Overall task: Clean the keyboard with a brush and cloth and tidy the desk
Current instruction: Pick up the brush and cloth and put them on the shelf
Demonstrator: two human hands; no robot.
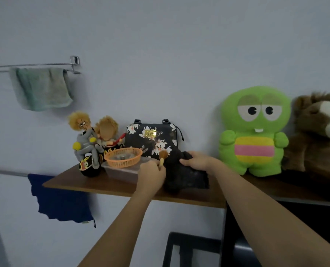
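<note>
Both arms reach up to a brown wooden shelf (94, 186). My left hand (150, 175) is closed around the pale handle of a small brush (163, 156), whose tan bristles point up. My right hand (196, 161) rests on top of a dark crumpled cloth (183, 178) lying on the shelf, with its fingers gripping the cloth's upper edge. The brush sits just left of the cloth. No keyboard is in view.
On the shelf stand an orange mesh basket (123, 157) on a clear box (119, 173), a doll on a motorbike (89, 143), a floral black bag (152, 138), a green plush (254, 132) and a brown plush (318, 132). A green towel (41, 88) hangs on a wall rail.
</note>
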